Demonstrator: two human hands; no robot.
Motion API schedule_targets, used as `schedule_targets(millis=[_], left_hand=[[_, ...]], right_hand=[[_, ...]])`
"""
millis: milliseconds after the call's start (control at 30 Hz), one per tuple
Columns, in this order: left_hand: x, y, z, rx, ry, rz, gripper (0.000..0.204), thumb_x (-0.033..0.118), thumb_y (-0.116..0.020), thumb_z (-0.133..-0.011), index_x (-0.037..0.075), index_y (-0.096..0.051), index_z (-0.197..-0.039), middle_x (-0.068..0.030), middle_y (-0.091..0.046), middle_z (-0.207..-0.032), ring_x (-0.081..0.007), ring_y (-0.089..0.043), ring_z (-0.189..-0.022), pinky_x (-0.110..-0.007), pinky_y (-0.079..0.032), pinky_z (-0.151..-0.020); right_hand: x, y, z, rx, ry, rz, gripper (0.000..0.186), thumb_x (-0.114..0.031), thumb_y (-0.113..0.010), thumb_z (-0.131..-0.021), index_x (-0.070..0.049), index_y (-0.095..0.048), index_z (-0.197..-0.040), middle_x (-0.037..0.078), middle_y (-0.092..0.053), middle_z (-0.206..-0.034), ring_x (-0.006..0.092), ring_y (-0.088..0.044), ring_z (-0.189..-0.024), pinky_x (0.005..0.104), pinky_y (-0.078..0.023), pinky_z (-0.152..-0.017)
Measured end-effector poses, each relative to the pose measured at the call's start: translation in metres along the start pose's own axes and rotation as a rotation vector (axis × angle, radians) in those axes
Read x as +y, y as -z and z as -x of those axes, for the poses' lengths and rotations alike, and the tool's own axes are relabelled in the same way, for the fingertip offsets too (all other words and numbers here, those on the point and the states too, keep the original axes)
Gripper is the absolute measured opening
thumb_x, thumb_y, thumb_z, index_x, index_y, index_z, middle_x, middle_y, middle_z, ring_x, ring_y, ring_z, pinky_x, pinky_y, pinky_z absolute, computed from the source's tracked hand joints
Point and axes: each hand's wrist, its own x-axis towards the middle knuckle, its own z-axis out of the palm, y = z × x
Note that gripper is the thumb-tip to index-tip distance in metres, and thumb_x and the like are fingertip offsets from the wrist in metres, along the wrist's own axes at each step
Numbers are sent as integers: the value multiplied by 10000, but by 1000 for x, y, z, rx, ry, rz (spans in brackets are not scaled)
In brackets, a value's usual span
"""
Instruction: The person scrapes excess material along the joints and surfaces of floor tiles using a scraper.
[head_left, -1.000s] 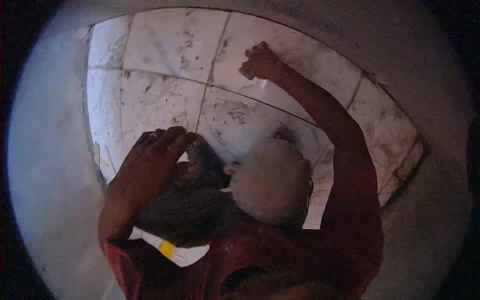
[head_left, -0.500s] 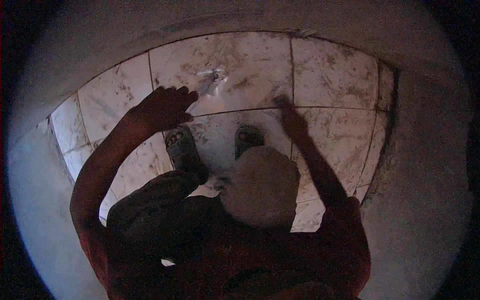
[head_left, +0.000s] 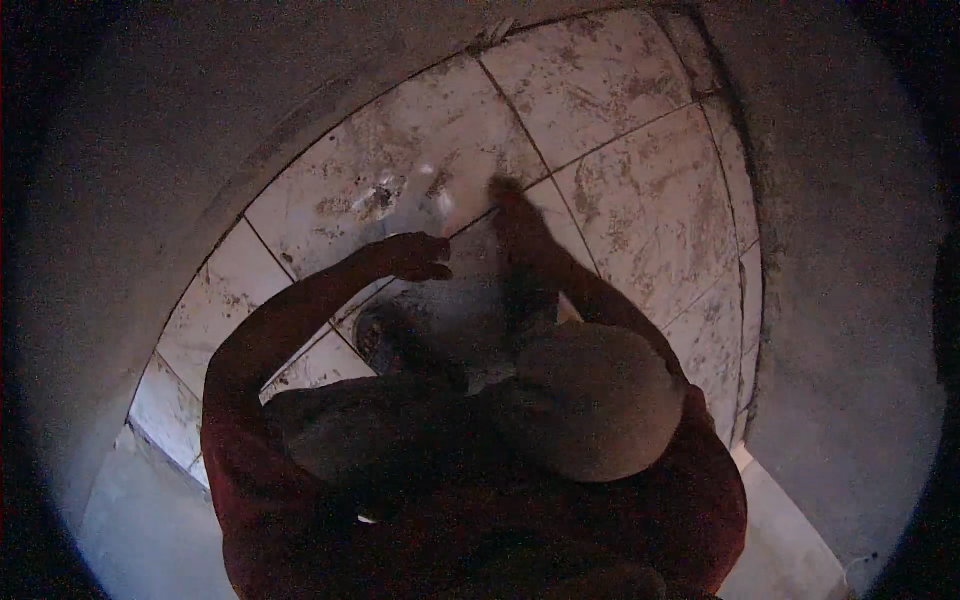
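Note:
Dirty white floor tiles point(head_left: 640, 200) lie below me, with a wet, shiny patch point(head_left: 430, 200) near the middle. My left hand point(head_left: 418, 255) hovers left of centre with thumb and fingers apart, holding nothing that I can see. My right hand point(head_left: 515, 215) is farther forward, just right of the shine; it is dark and smeared by motion, so its fingers and anything in them are unclear. My left sandalled foot point(head_left: 380, 340) shows dimly below my left hand, in front of my bent legs.
Rough grey walls point(head_left: 840, 250) border the tiles on both sides and across the top, with a dark, grimy seam along their foot. A pale step-like surface point(head_left: 785, 520) shows at the lower right. My knee point(head_left: 590, 400) takes up much of the lower middle.
My right hand has come down and inward from far forward to near the middle. My left hand has moved forward, then right and slightly back. The view has turned, swinging the walls around.

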Motion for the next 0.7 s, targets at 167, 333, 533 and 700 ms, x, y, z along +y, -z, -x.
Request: schedule_targets(millis=[167, 333, 533, 700], left_hand=[[0, 8, 18, 42, 196, 179, 513, 493, -459, -856, 36, -489, -1089, -186, -596, -960, -323, -578, -926, -447, -441, -795], [-26, 9, 30, 142, 47, 108, 470, 470, -448, -869, 34, -487, -1043, -182, -577, -942, -332, -568, -913, -439, -435, -796], [-28, 8, 30, 299, 7, 91, 348, 372, -468, -881, 43, -522, -982, -159, -545, -942, -342, -554, -894, -429, -448, -780], [-13, 16, 40, 194, 124, 114, 306, 323, -497, -880, 45, -542, -1000, -153, -537, -1034, -325, -550, -935, -420, -444, -820]], right_hand=[[75, -3, -51, 332, 273, 449, 404, -172, -408, -881, -2, -407, -1247, 225, -417, -1272, 369, -416, -1151, 434, -274, -1021], [139, -74, -82, 166, 338, 278, 393, -193, -345, -919, -6, -385, -1262, 222, -431, -1263, 366, -407, -1158, 473, -249, -1025], [120, -34, -54, 478, 425, 616, 417, -182, -346, -919, -4, -343, -1296, 202, -400, -1286, 304, -364, -1203, 420, -271, -1026], [112, -19, -42, 254, 468, 374, 519, -168, -463, -864, 36, -286, -1307, 222, -281, -1358, 295, -257, -1276, 402, -213, -1052]])
